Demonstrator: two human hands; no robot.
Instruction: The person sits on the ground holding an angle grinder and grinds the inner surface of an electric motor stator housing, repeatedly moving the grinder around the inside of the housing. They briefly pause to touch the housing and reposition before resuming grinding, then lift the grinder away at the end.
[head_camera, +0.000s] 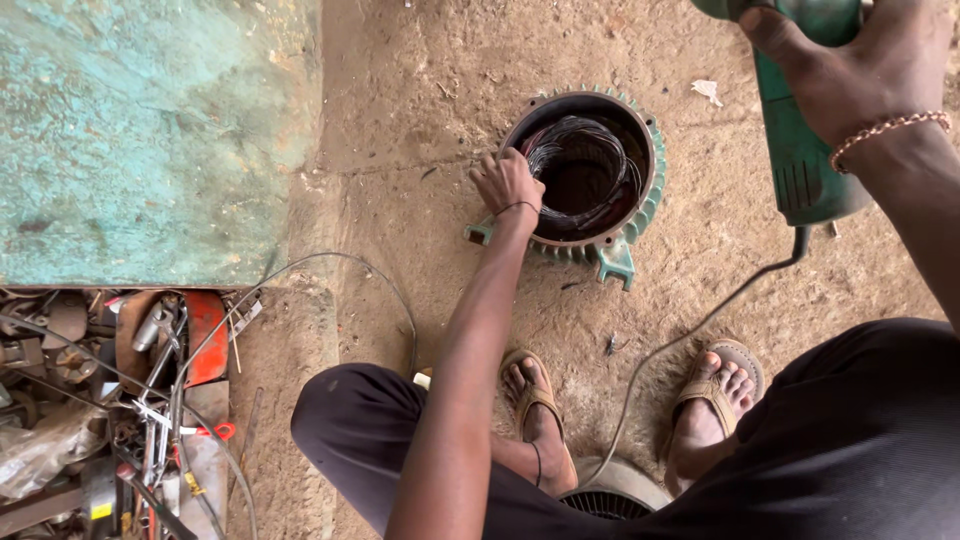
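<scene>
Wire pulling is the step in hand, by the look of it: the left hand is closed on dark wire at the near-left rim of a green motor shell, which sits on the dirt floor far from the feet. The right hand grips a green grinder, raised at far right. Freeing the coil likely needs a steady upward tug while the grinder is kept clear.
</scene>
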